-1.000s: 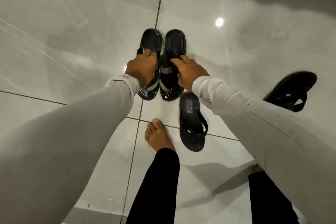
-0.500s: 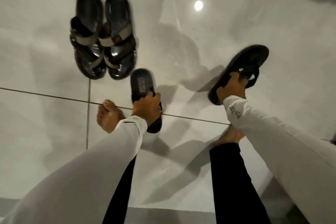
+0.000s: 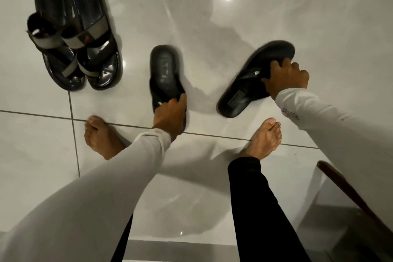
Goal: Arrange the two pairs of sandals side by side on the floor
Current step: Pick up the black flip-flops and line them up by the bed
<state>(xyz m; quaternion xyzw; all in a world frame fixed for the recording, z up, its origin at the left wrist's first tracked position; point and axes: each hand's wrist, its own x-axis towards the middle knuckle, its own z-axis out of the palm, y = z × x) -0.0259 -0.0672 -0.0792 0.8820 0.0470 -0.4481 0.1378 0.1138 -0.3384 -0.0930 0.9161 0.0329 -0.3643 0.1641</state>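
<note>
A pair of black sandals with grey straps (image 3: 76, 36) stands side by side on the glossy white floor at the upper left. To its right lies a plain black flip-flop (image 3: 164, 70), its near end gripped by my left hand (image 3: 170, 116). Further right, the matching black flip-flop (image 3: 253, 83) is angled, its far end pointing up and to the right. My right hand (image 3: 287, 78) holds it by its right edge near the strap. Both arms wear pale long sleeves.
My two bare feet (image 3: 102, 136) (image 3: 264, 139) stand on the tiles just below the flip-flops. A dark wooden edge of furniture (image 3: 348, 189) runs along the lower right. Grey grout lines cross the floor.
Both hands left the strapped pair, which now stands alone at the left. My left hand took the near flip-flop and my right hand took the far one and drew it closer.
</note>
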